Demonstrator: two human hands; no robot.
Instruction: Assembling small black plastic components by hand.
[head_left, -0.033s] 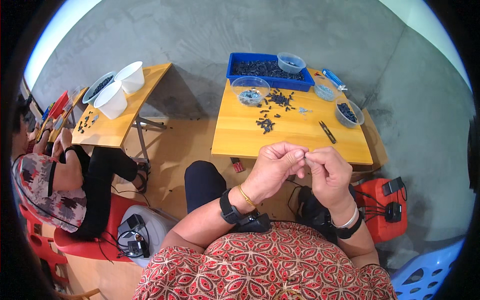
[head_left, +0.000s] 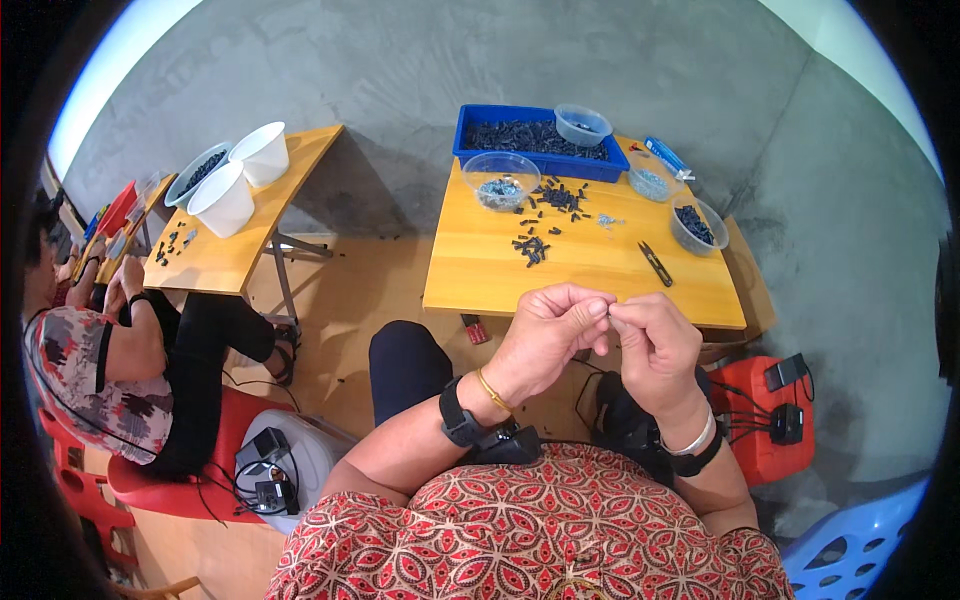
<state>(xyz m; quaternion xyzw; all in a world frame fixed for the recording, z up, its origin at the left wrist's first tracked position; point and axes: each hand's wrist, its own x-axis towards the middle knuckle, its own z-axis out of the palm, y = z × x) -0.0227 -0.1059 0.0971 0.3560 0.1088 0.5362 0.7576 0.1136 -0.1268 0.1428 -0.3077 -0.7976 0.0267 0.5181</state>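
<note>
black stubby pieces [head_left: 561, 198] and two pinching hands

the left hand [head_left: 552, 335] and the right hand [head_left: 660, 350] meet in front of the near edge of the yellow flat wooden table [head_left: 480, 270]. each has its thumb and finger pressed together, pinching one tiny dark bit [head_left: 610, 311] between the tips. the fingers hide most of it, so its shape is hard to tell.

the work looks partway along. one bit is in the hands, and lots of black pieces lie loose or fill the long blue plastic tray [head_left: 590, 169]. more sit in a clear round plastic bowl [head_left: 688, 242] at the right. i cannot tell which ones are done.

now the counting: one tray, and four clear bowls, with one of them up on the tray. two bowls hold silvery bits. on the wood are two loose heaps of black pieces, one small silvery heap [head_left: 610, 221] and one pair of black thin snips [head_left: 655, 264]. the pieces are too many to count.
</note>
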